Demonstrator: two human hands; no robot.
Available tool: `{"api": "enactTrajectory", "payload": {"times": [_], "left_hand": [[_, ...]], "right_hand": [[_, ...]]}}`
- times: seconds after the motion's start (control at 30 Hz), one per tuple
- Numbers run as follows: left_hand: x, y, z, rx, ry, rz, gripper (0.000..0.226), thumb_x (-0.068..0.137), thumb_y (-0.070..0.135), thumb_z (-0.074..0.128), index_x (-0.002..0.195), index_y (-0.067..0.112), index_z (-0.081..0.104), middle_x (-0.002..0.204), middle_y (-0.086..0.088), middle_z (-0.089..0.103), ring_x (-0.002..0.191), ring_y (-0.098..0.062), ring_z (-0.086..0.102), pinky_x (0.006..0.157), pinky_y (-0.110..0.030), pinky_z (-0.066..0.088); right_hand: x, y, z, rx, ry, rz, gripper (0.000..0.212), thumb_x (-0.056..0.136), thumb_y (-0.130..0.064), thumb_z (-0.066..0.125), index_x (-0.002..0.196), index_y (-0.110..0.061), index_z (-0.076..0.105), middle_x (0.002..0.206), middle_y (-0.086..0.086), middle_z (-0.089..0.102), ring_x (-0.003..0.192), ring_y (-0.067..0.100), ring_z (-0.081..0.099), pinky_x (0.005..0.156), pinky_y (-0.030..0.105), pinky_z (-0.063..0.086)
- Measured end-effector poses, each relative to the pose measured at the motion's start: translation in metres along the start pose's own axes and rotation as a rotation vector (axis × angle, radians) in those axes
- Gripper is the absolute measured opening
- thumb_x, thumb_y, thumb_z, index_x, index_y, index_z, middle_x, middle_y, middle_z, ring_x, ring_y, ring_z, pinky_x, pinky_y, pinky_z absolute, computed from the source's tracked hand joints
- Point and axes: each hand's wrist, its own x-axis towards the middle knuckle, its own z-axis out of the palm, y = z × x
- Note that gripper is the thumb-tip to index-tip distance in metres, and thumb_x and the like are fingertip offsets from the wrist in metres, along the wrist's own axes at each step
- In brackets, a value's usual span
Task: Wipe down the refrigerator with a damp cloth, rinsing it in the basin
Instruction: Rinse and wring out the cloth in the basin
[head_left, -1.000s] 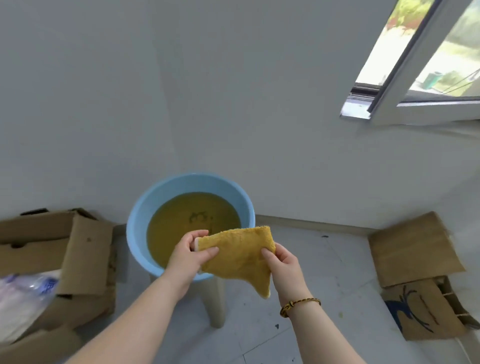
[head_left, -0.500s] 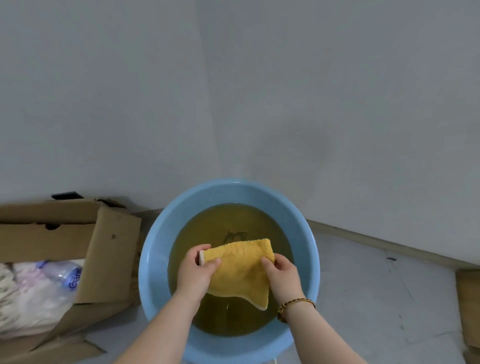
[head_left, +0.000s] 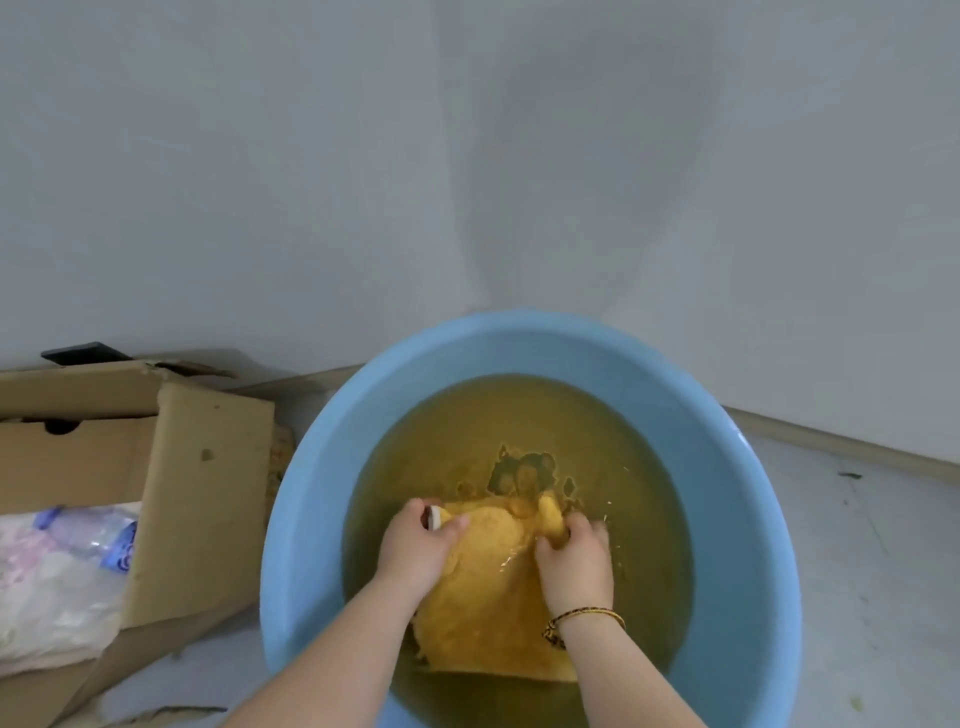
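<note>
Head view: you're holding the yellow cloth (head_left: 488, 587) down in the blue basin (head_left: 291, 545), in murky yellow-brown water (head_left: 467, 431). The cloth is sitting in the near half of the basin, between the centre and the rim closest to you.

Its long axis is running far-to-near. The far edge is up at your fingers and the near edge is pointing back at you, passing under your right forearm. The far edge is spanning left-right between both hands and bunching above the surface. The rest is lying in the water; can't tell how deep.

Left hand (head_left: 415, 545): the grip is pinching the far-left corner, thumb on top and fingers curling underneath. A white tag (head_left: 434, 518) is poking out just past the thumb.

Right hand (head_left: 574, 564): the grip is curling tight round a bunched fold at the far-right corner, and the water is rippling around it. A woven bracelet (head_left: 582, 618) is sitting on that wrist, over the cloth.

A dark patch is showing on the surface just beyond the cloth.

An open cardboard box (head_left: 208, 493) is standing on the floor (head_left: 857, 571), just left of the basin rim. A clear plastic bottle (head_left: 88, 535) is lying inside it on pale bags. A grey wall (head_left: 311, 182) is filling the background.
</note>
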Motion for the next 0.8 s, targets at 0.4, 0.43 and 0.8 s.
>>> {"api": "enactTrajectory", "payload": {"times": [0.4, 0.43, 0.8], "left_hand": [[-0.013, 0.023, 0.008, -0.518, -0.102, -0.146, 0.053, 0.092, 0.048, 0.038, 0.134, 0.017, 0.04, 0.13, -0.011, 0.049, 0.117, -0.033, 0.047, 0.102, -0.049, 0.037], [-0.021, 0.029, 0.007, -0.525, -0.088, -0.131, 0.055, 0.092, 0.052, 0.032, 0.133, 0.016, 0.04, 0.129, -0.011, 0.049, 0.116, -0.032, 0.047, 0.101, -0.046, 0.037], [-0.055, 0.066, -0.004, -0.411, 0.024, 0.095, 0.057, 0.094, 0.048, 0.023, 0.068, 0.006, 0.051, 0.067, -0.009, 0.052, 0.065, -0.019, 0.053, 0.065, -0.029, 0.045]], "right_hand": [[-0.037, -0.015, -0.005, 0.551, -0.046, -0.046, 0.01, 0.094, -0.017, 0.047, 0.093, -0.024, 0.054, 0.081, -0.008, 0.054, 0.076, 0.006, 0.051, 0.068, 0.018, 0.044], [-0.048, -0.021, -0.004, 0.519, -0.023, -0.117, 0.011, 0.093, -0.021, 0.05, 0.088, -0.031, 0.05, 0.081, -0.011, 0.054, 0.076, 0.004, 0.052, 0.066, 0.016, 0.044], [-0.072, -0.055, -0.006, 0.199, 0.198, -0.318, 0.019, 0.097, -0.038, 0.026, 0.096, -0.022, 0.036, 0.07, -0.005, 0.054, 0.063, 0.014, 0.053, 0.062, 0.029, 0.043]]}}
